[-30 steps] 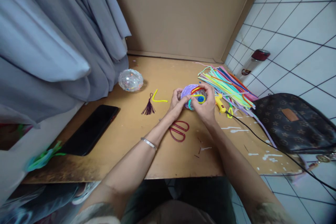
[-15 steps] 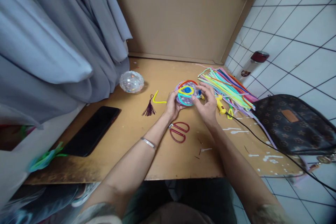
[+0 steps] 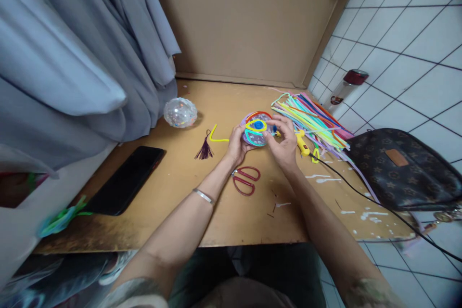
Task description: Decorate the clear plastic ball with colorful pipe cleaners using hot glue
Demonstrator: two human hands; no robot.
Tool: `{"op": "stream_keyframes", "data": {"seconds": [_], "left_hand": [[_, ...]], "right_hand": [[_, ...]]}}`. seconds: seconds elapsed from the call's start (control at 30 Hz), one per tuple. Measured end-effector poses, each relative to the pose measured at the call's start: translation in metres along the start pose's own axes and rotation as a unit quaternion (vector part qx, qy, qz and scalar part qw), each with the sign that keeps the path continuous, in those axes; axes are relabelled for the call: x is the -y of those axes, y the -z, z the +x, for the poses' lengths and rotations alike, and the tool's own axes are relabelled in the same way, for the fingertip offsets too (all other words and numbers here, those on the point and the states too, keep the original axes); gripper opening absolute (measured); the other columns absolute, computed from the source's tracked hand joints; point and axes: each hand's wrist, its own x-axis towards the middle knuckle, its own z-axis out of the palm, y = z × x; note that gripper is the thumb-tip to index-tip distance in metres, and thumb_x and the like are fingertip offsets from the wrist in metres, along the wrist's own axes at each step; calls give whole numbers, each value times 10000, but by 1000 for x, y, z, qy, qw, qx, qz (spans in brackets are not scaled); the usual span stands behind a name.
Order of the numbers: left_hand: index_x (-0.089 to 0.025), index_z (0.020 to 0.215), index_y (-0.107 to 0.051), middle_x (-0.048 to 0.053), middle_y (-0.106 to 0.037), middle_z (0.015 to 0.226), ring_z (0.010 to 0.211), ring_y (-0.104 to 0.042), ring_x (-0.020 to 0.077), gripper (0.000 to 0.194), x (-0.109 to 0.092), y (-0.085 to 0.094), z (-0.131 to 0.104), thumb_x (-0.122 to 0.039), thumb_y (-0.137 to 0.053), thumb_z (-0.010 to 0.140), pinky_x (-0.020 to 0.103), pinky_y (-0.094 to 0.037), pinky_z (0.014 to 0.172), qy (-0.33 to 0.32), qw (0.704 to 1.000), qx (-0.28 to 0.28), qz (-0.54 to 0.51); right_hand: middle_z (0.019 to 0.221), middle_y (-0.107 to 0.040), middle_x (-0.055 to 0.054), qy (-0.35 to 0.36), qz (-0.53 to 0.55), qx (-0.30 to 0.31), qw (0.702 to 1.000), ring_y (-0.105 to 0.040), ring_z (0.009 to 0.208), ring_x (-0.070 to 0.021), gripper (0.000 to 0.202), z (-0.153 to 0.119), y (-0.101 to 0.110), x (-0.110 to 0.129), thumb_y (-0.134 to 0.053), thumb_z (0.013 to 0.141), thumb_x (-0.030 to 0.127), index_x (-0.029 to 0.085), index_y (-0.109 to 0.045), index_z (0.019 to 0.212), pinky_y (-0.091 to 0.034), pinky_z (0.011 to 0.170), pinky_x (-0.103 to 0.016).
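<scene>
Between my hands is a clear ball decorated with coloured pipe cleaners [image 3: 257,138], with red, yellow, turquoise and purple strips and a blue round centre. My left hand [image 3: 237,146] grips its left side, thumb on the near face. On the right, my right hand [image 3: 283,142] has its thumb and fingers against the ball; its palm side is partly hidden. A yellow pipe cleaner [image 3: 219,140] lies left of my left hand, beside a dark purple tassel [image 3: 204,148]. Red-handled scissors [image 3: 246,181] rest just below the ball, their blades hidden under my left wrist.
Right of my hands lie a yellow glue gun [image 3: 303,144] with a black cord and a pile of pipe cleaners [image 3: 310,115]. A second clear ball [image 3: 180,112] and a black phone [image 3: 127,180] are at left. A brown bag [image 3: 407,168] and a bottle [image 3: 344,89] stand right.
The ball is tipped very slightly in my hands, and its yellow outline sits a touch lower. Both hands keep their hold; the rest of the view shifts only a little.
</scene>
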Motion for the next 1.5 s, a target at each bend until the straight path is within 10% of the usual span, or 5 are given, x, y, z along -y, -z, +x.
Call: {"op": "stream_keyframes", "data": {"seconds": [1.5], "left_hand": [[-240, 1067, -547, -14, -661, 901, 697, -629, 138, 625, -10, 2, -1, -437, -863, 565, 285, -577, 632, -3, 993, -31, 117]], "right_hand": [[831, -681, -47, -127, 16, -8, 992, -657, 777, -186, 204, 8, 7, -19, -678, 795, 397, 199, -711, 754, -595, 725, -346]]}}
